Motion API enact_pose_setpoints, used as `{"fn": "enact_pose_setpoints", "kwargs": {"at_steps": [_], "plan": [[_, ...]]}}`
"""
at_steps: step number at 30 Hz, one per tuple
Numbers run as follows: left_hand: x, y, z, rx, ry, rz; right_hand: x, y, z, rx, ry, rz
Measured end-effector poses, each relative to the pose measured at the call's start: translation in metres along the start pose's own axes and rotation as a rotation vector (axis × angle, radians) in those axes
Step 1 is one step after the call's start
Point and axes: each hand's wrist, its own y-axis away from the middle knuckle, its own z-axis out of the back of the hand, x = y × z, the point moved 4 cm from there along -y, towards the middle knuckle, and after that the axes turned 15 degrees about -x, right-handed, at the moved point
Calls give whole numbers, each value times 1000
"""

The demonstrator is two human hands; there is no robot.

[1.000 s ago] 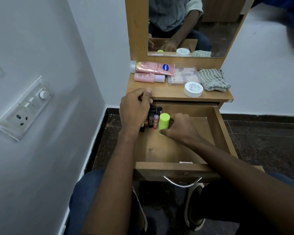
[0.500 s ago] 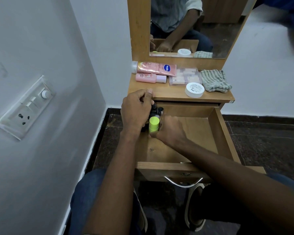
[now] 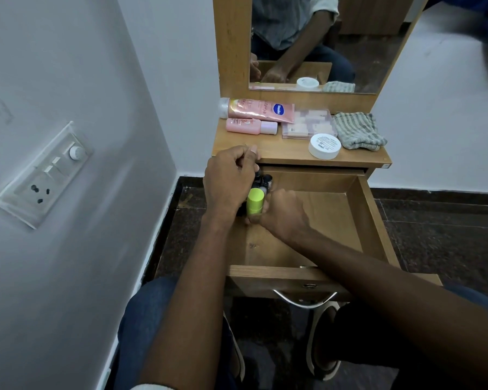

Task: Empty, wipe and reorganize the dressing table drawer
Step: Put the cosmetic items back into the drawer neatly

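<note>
**Both hands at the drawer's far-left corner**

The drawer [image 3: 335,220] is pulled fully out below the worktop [image 3: 288,153]. In its far-left corner a cluster of small dark bottles [image 3: 264,181] is stood upright. The lime-green stick [image 3: 254,202] is held upright just in front of that cluster, the right hand [image 3: 282,213] curled round its lower part; the grip is clamped on it. The left hand [image 3: 228,178] is held curled over the cluster's left side; what it holds, if anything, is hidden, so its grip cannot be told. On the worktop above the drawer are laid a pink tube [image 3: 259,109], a small pink bottle [image 3: 250,126], a clear case [image 3: 309,123], a white jar [image 3: 324,145] and a striped cloth [image 3: 357,130].
</note>
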Motion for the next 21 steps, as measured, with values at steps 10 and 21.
{"fn": "enact_pose_setpoints", "kwargs": {"at_steps": [10, 21], "plan": [[-3, 1, -3, 35, -24, -13, -2, -3, 5, 59, -53, 2], [-39, 5, -22, 115, -70, -203, -20, -42, 110, -522, 95, 290]]}}
